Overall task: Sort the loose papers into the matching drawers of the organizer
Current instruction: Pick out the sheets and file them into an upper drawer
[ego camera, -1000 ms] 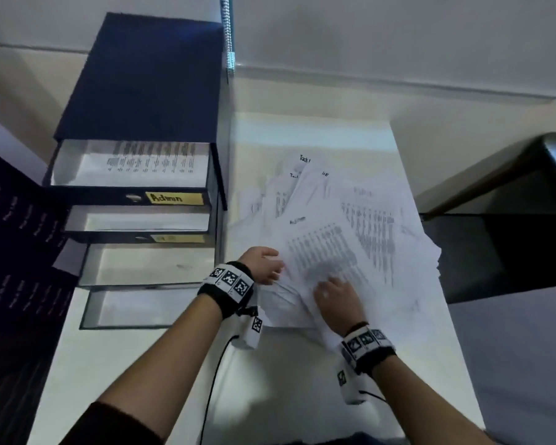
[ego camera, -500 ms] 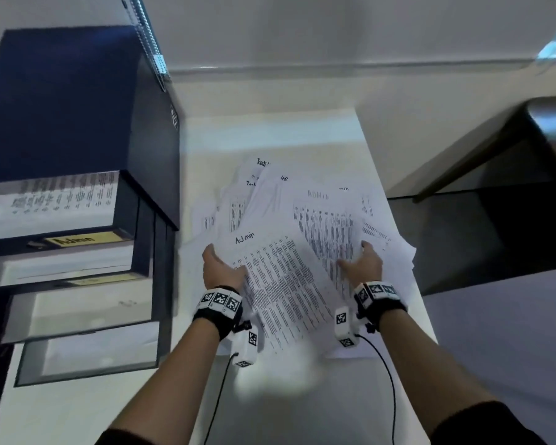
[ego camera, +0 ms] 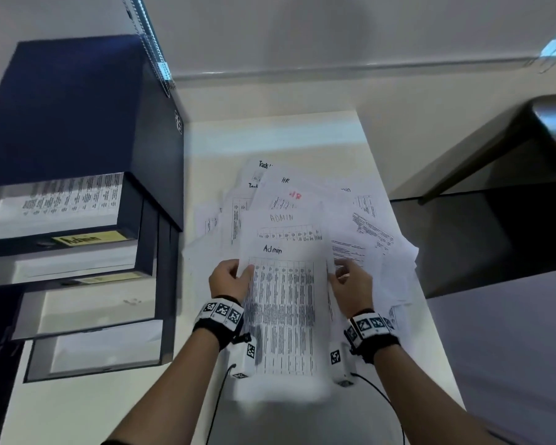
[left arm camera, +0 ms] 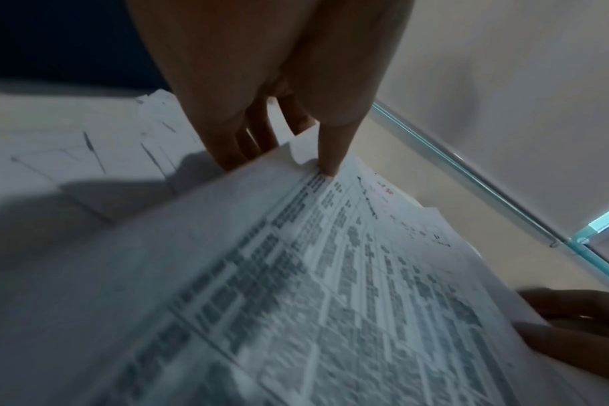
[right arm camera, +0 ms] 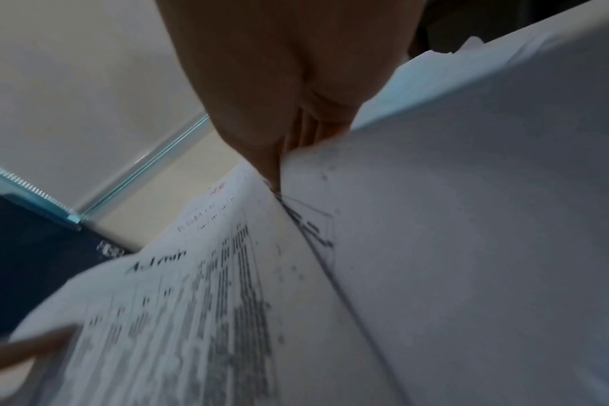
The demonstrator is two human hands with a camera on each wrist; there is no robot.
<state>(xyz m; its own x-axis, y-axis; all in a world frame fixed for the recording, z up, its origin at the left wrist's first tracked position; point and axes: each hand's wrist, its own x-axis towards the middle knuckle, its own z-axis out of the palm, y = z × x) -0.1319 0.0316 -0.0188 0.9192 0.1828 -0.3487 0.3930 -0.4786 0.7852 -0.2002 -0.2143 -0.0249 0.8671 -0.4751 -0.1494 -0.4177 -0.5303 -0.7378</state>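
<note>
Head view: white bench [ego camera: 302, 133] against a pale wall; dark blue organizer [ego camera: 77, 123] at its left edge, four drawers pulled out, top drawer [ego camera: 61, 210] labelled "Admin". Loose papers [ego camera: 360, 226] spread toward the right edge. Left hand [ego camera: 230, 279] and right hand [ego camera: 350, 282] pinch opposite sides of the Admin sheet [ego camera: 283, 316], raised over the near edge

Left wrist view: thumb atop sheet [left arm camera: 331, 274], fingers beneath

Right wrist view: thumb and fingers nip sheet edge [right arm camera: 191, 302]

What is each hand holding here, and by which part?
Both hold the Admin sheet: left hand pinches its left edge, right hand its right edge.
</note>
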